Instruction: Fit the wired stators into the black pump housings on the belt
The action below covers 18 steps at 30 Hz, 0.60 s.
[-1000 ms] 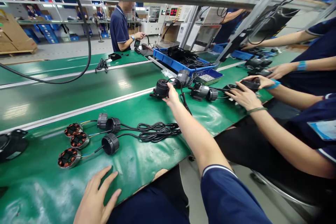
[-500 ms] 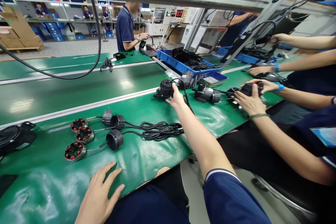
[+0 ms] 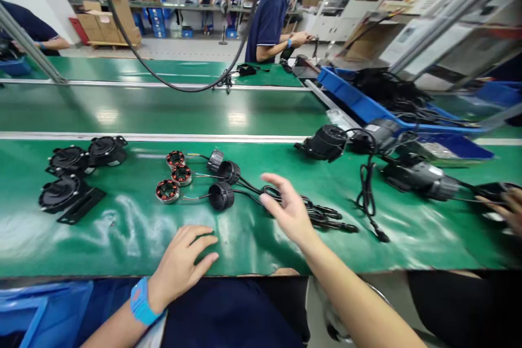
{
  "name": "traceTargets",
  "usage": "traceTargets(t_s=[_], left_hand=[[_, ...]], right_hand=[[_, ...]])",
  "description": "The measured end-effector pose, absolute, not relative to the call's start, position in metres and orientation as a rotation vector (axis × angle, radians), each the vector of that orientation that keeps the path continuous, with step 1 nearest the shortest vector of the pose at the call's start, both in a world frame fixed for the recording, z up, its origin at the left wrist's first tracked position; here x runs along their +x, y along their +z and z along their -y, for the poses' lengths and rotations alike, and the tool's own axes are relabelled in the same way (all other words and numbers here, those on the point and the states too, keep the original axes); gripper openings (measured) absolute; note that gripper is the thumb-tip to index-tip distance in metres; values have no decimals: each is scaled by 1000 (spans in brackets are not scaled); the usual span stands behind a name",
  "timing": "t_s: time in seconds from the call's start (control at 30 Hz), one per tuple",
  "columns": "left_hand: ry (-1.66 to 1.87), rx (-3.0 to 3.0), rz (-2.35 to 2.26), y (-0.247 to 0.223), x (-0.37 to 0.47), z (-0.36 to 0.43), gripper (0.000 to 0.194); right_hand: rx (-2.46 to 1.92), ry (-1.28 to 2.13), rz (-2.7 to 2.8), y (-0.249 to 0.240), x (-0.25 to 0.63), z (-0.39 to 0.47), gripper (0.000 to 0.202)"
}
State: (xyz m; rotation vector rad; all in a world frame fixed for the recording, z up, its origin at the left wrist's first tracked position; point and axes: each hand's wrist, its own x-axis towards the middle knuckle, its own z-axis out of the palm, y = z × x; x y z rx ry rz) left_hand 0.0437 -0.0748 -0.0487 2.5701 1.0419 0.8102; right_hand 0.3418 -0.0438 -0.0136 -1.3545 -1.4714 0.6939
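My left hand [image 3: 185, 258] rests at the near edge of the green bench, fingers spread, holding nothing. Over the coiled black cables [image 3: 314, 209] is my right hand [image 3: 287, 209], thumb and fingers apart with nothing between them. To its left lie a black round cap [image 3: 221, 196], another black cap [image 3: 229, 172] and a grey ribbed cap [image 3: 215, 160]. Thin wires join them to three ring-shaped motor stators [image 3: 167, 191] with copper windings. Farther right stands a black pump-like motor unit [image 3: 326, 142], its bundled cable [image 3: 367, 190] trailing toward me.
Black motor housings [image 3: 67, 160] and a flat black bracket [image 3: 81, 205] lie at the left. A blue tray [image 3: 350, 98] of black cables stands at the back right. Beside it are more motor units [image 3: 420, 174] and a co-worker's hand [image 3: 509, 206]. A black cable [image 3: 179, 86] hangs in front.
My right hand has let go of the black motor unit and come back left over the cables. The view has turned left, bringing in the housings.
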Motion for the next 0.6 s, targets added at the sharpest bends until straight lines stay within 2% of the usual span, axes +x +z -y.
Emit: traceTargets(t_s=[0.07, 0.13, 0.2, 0.27, 0.33, 0.47, 0.6], left_hand=[[977, 2590, -1194, -45, 31, 61, 19], [1095, 2619, -1380, -42, 15, 42, 19], [1091, 2635, -1501, -39, -2, 22, 19], [995, 2635, -1510, -37, -17, 5, 16], [905, 2621, -1447, -37, -27, -5, 15], [853, 2575, -1335, -40, -30, -10, 19], [817, 2566, -1331, -30, -36, -7, 20]], right_hand=[[-1362, 685, 1865, -15, 325, 38, 51], [-1365, 590, 2124, -21, 310, 30, 68], [-1412, 495, 2243, -29, 300, 25, 82], [-1460, 493, 2275, -36, 296, 25, 86], [-1475, 454, 2274, -40, 298, 29, 78], [-1372, 317, 2210, -38, 306, 33, 49], [-1353, 884, 2109, -27, 307, 36, 42]])
